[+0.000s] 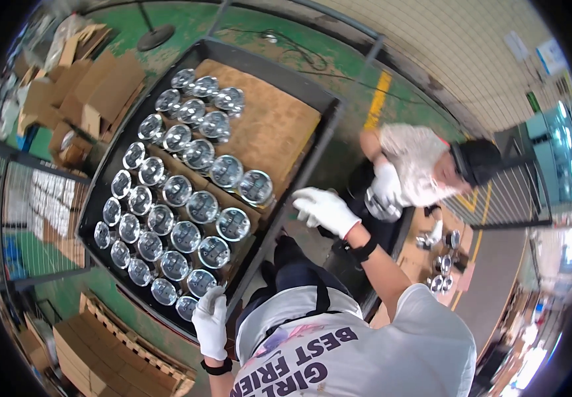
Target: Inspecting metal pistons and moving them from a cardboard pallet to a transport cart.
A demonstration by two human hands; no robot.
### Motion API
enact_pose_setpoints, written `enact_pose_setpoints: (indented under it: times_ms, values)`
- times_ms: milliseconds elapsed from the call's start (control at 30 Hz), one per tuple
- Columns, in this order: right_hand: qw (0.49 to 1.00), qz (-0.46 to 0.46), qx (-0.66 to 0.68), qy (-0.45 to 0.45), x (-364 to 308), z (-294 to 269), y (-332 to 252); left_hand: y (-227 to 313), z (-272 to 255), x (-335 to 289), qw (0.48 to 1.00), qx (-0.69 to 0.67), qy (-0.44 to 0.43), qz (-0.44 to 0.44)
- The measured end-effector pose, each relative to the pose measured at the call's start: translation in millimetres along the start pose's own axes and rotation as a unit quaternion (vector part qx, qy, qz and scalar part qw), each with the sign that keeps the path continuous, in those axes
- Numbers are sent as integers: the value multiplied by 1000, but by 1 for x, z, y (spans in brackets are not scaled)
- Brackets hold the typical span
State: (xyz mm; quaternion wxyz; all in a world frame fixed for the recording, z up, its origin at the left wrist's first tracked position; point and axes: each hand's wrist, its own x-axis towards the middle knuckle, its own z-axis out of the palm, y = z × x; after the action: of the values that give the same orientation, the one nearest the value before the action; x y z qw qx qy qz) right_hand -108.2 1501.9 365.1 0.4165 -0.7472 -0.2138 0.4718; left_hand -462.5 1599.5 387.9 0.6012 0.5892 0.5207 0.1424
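Observation:
Rows of round, shiny chrome lamp-like units [176, 190] stand in a large black-rimmed tray cart [196, 49]. My left hand [210, 324], in a white glove, is at the cart's near edge beside the closest unit [187, 307]. Its fingers look loosely bent and apart, and I make out nothing in them. To the right, just outside the cart's side rim, my gloved right hand [327, 210] is held out with fingers spread and empty. A co-worker's gloved hand [386, 184] at the right grips a similar shiny round unit [383, 205].
Bare brown board [272, 129] shows in the cart's far right part. The co-worker [415, 162] bends close to my right side. Beyond, a table [461, 281] bears several more units. Cardboard boxes [107, 92] lie left of the cart; a wooden pallet [130, 337] lies nearer.

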Motion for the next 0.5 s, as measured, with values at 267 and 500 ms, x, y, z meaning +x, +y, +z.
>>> enact_pose_setpoints:
  times_ms: [267, 500]
  values:
    - [999, 33, 2, -37, -158, 51, 52, 0, 40, -48, 975, 62, -215, -14]
    - [981, 55, 90, 164, -255, 37, 133, -5, 97, -65, 895, 204, -391, 59]
